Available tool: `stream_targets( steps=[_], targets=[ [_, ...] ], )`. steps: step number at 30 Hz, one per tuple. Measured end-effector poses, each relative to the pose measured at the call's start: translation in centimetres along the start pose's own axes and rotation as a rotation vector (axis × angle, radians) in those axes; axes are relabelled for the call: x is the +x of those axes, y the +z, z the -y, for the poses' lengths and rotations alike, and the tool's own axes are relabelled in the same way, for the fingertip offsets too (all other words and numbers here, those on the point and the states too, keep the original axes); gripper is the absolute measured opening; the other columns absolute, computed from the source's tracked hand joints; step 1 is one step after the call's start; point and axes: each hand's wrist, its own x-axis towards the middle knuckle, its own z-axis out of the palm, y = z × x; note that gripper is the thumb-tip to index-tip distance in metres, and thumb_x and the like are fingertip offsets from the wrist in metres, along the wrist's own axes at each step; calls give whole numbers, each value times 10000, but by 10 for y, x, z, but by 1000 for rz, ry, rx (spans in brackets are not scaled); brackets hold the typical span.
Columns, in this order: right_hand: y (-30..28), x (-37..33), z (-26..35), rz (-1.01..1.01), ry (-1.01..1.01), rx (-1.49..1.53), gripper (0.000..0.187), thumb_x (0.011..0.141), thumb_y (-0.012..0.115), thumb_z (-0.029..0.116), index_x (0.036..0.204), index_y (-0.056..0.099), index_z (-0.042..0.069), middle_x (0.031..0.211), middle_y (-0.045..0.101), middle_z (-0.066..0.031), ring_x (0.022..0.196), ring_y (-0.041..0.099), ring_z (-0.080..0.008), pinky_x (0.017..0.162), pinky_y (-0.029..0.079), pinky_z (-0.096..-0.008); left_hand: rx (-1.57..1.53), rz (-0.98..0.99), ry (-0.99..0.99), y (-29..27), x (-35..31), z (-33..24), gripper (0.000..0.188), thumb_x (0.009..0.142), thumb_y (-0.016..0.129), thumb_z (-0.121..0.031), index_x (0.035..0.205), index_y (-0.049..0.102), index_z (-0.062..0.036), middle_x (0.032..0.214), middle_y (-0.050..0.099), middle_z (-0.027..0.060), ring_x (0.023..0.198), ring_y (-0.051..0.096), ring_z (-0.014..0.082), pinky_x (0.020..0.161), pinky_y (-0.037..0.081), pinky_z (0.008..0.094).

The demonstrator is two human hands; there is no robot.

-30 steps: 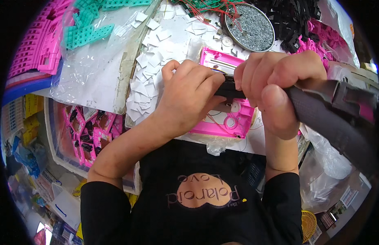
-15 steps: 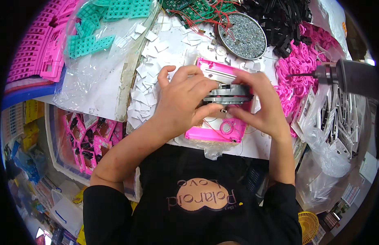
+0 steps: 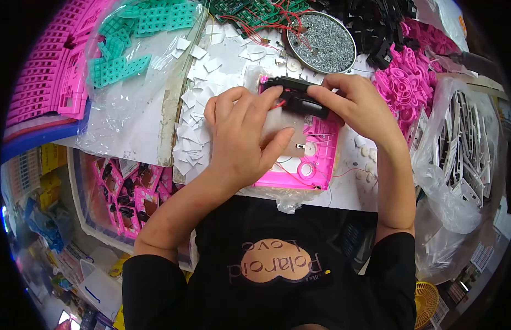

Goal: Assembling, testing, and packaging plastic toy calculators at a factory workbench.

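Note:
A pink plastic casing (image 3: 323, 173) lies in front of me on the white worktop, with a round ring and thin wires in its near right corner. Over its far part is a black plastic part (image 3: 306, 103) with a long bar and a rounded body. My right hand (image 3: 357, 104) grips its right end between thumb and fingers. At the left end, the index fingertip of my left hand (image 3: 239, 135) touches it. The left thumb stands apart over the casing. A small metal piece (image 3: 301, 146) shows beside the thumb; the right fingers' undersides are hidden.
White pieces (image 3: 192, 135) are scattered left of the casing. Beyond it stands a round tray of screws (image 3: 321, 47), beside green circuit boards (image 3: 250, 14) with red wires. Pink parts (image 3: 404, 82) are heaped at right, near a dark power tool (image 3: 481, 65). A lower-left bin holds pink assemblies (image 3: 129, 192).
The part in my hands has turned from its grey ridged side to its black side and moved slightly away from me. My left thumb has come off it. The power tool has swung aside.

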Motion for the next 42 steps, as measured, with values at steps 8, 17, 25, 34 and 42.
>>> stream_targets(
  steps=[8,17,25,34,42],
  targets=[
    [-20,-3,-2,56,-28,-166,551,843,762,527,741,724,-13,607,645,-148,553,637,-276,550,476,-406,82,78,16,0,-1,-2,693,814,748,-283,1432,565,-27,1077,610,75,1099,502,310,1009,287,479],
    [0,-21,-1,-334,-572,-267,512,761,846,349,1140,691,41,1058,673,-149,937,653,-315,743,539,-413,110,93,19,1,-1,-3,675,813,752,-287,1421,589,-45,1060,594,75,1096,506,305,997,291,487],
    [49,-26,-31,-589,-662,-412,523,724,800,65,1235,702,114,1131,661,-101,956,622,-323,831,507,-437,159,120,40,-2,2,-6,641,797,754,-274,1383,621,-52,1078,583,74,1098,509,303,980,304,489],
    [33,-26,-25,-413,-555,-370,520,764,813,87,1272,718,136,1131,672,-93,1020,600,-283,946,455,-420,180,119,60,-3,4,-8,600,784,766,-291,1333,654,-76,1109,583,68,1108,513,300,978,309,499],
    [-81,-16,-65,-271,-668,969,593,1010,595,364,1492,457,49,1454,533,-195,1366,501,-337,1140,388,-502,148,425,273,-17,88,25,239,825,751,-281,983,704,-109,956,643,28,988,600,254,967,338,482]
  ],
)
